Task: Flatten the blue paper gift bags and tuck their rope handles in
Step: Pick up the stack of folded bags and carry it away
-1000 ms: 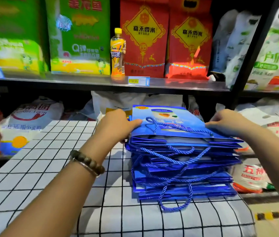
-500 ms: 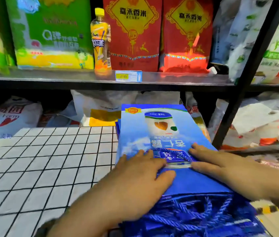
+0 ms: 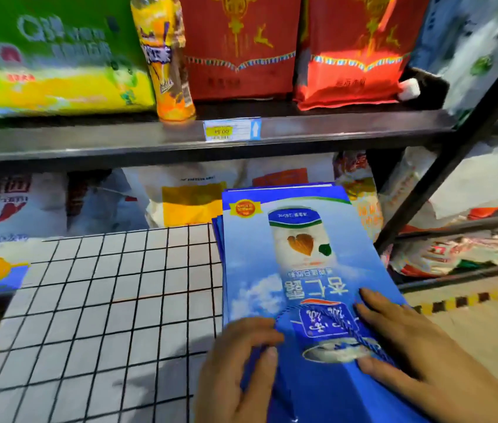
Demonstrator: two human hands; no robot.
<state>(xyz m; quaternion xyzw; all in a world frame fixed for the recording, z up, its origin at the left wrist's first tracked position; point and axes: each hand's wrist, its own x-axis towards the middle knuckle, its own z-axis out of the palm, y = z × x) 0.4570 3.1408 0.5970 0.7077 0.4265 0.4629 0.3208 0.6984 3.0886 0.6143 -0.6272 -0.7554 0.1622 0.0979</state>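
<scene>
Blue paper gift bag [image 3: 298, 270] lay under both hands.
Left hand [image 3: 235, 370] pinched its edge; right hand [image 3: 418, 355], fingers spread, pressed its blue rope handle [image 3: 359, 338].

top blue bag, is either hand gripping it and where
The left hand grips the top blue bag by its near left edge; the right hand only presses flat on it, over the rope handle.
</scene>
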